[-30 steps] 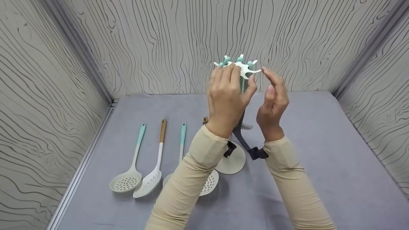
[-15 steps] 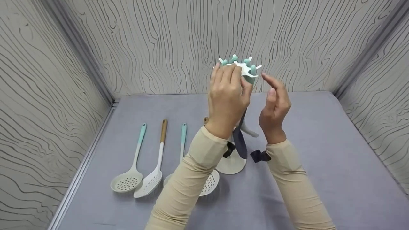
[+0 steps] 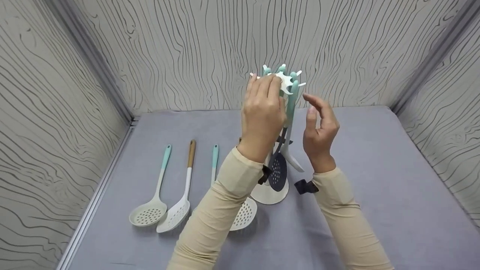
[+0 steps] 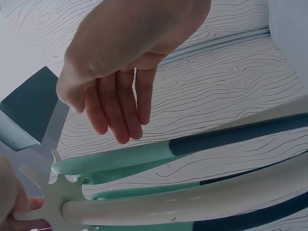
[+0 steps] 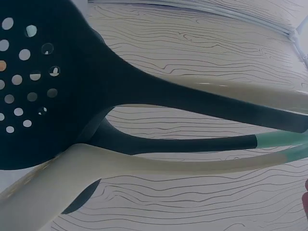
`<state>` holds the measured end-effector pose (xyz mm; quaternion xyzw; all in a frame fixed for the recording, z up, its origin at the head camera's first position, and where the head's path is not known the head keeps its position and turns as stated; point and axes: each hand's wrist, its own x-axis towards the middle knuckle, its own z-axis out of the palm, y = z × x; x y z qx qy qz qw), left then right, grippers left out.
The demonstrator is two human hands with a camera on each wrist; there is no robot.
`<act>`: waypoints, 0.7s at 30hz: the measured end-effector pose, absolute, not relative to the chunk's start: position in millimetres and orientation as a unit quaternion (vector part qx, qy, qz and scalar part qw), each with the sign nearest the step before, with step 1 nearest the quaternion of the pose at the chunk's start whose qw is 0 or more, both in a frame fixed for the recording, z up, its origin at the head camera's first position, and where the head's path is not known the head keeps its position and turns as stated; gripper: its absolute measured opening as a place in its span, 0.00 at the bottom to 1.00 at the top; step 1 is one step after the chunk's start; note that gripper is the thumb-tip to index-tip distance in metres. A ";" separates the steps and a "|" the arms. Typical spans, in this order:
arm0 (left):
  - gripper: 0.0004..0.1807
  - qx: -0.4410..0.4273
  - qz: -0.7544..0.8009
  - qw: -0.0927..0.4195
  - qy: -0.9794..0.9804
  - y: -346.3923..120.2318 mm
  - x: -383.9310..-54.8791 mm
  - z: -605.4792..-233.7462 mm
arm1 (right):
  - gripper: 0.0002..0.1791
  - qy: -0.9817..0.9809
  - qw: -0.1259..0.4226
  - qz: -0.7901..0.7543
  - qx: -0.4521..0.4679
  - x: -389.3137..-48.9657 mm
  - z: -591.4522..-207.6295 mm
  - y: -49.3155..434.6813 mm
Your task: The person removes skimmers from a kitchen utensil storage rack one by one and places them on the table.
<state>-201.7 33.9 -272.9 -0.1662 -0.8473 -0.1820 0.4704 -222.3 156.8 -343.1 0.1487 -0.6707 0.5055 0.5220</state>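
Observation:
A white utensil stand has a star-shaped top with prongs. My left hand grips the top at its left side; in the left wrist view, fingertips pinch one prong. From the top hang several mint-handled utensils, including a dark perforated skimmer and a pale utensil with a curved lower end. The stand's round white base rests on the cloth, partly hidden behind the skimmer and left forearm. My right hand is raised just right of the hanging handles, fingers loosely bent, holding nothing.
On the grey cloth to the left lie a mint-handled skimmer, a brown-handled slotted spoon and another mint-handled utensil. My left forearm partly covers a white perforated head. Wood-patterned panels enclose the back and sides.
The stand's top has turned, and the hanging utensils have swung round with it; the dark skimmer's perforated face now shows. My left thumb has drawn in. My right hand has lowered slightly.

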 end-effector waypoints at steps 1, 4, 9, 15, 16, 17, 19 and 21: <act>0.12 -0.166 -0.179 0.475 -0.846 33.9 -202.1 -273.0 | 0.15 -0.675 0.518 0.505 0.147 -221.6 -343.9 157.2; 0.10 -0.165 -0.174 0.489 -0.839 34.3 -203.4 -273.2 | 0.14 -0.686 0.507 0.502 0.144 -219.8 -346.6 158.3; 0.10 -0.169 -0.182 0.495 -0.833 34.5 -204.0 -273.1 | 0.13 -0.699 0.492 0.498 0.144 -217.3 -350.0 159.8; 0.11 -0.171 -0.189 0.494 -0.831 34.6 -204.2 -273.9 | 0.12 -0.707 0.483 0.497 0.145 -214.1 -353.4 160.0; 0.11 -0.170 -0.188 0.495 -0.831 34.7 -204.3 -274.2 | 0.12 -0.708 0.483 0.495 0.144 -213.7 -354.3 159.9; 0.11 -0.170 -0.186 0.496 -0.831 34.7 -204.3 -274.5 | 0.11 -0.710 0.484 0.491 0.144 -213.5 -355.3 159.8; 0.11 -0.168 -0.182 0.497 -0.832 34.8 -204.4 -274.9 | 0.11 -0.713 0.487 0.484 0.143 -213.3 -357.5 159.7; 0.10 -0.169 -0.179 0.499 -0.831 35.1 -204.6 -275.1 | 0.10 -0.714 0.492 0.478 0.141 -212.9 -359.4 159.6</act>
